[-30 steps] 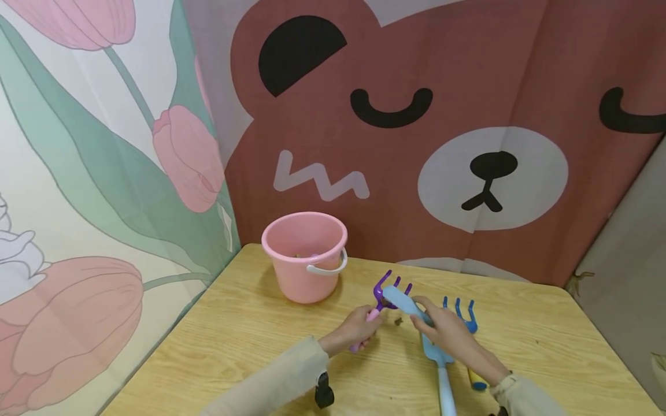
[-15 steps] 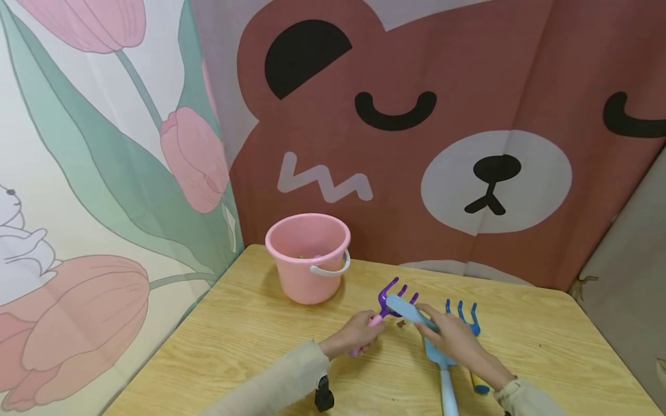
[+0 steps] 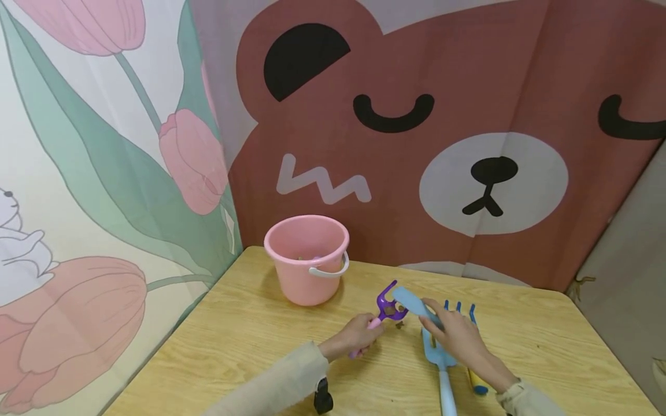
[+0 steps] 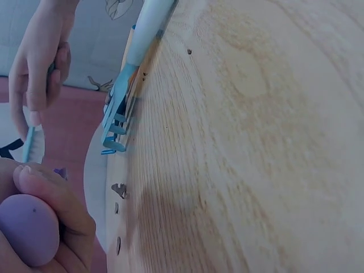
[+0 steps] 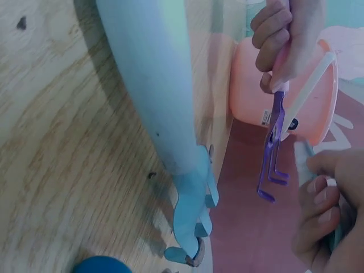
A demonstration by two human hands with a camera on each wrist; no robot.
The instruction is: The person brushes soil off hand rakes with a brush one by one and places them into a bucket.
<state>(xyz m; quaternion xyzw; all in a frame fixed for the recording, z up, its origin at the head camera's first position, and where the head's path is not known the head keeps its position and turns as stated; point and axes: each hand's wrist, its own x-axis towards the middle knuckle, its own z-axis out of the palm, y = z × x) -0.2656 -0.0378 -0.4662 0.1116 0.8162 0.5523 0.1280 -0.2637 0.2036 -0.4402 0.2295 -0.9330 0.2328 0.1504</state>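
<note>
In the head view my left hand (image 3: 359, 336) grips the pink handle of a purple toy hand rake (image 3: 382, 304), tines pointing away over the table. My right hand (image 3: 460, 342) pinches a light-blue tool (image 3: 410, 301) with a flat, rounded end, which lies across the rake's head and hides some tines. Its other end is hidden in the palm. Small brown bits show at the rake head, and another brown bit (image 3: 399, 325) lies just below. In the right wrist view the purple rake (image 5: 274, 122) is held above the table, its bent tines bare.
A pink bucket (image 3: 308, 283) with a white handle stands at the back left, small things inside. Under my right hand lie a light-blue toy fork (image 3: 446, 390) and a blue rake with a yellow handle (image 3: 477, 381). Printed curtains (image 3: 395, 225) hang behind the wooden table (image 3: 250, 370).
The light-blue tool in my right hand has shifted slightly right and up across the rake head. Over the last second the purple rake has dipped a little toward me.
</note>
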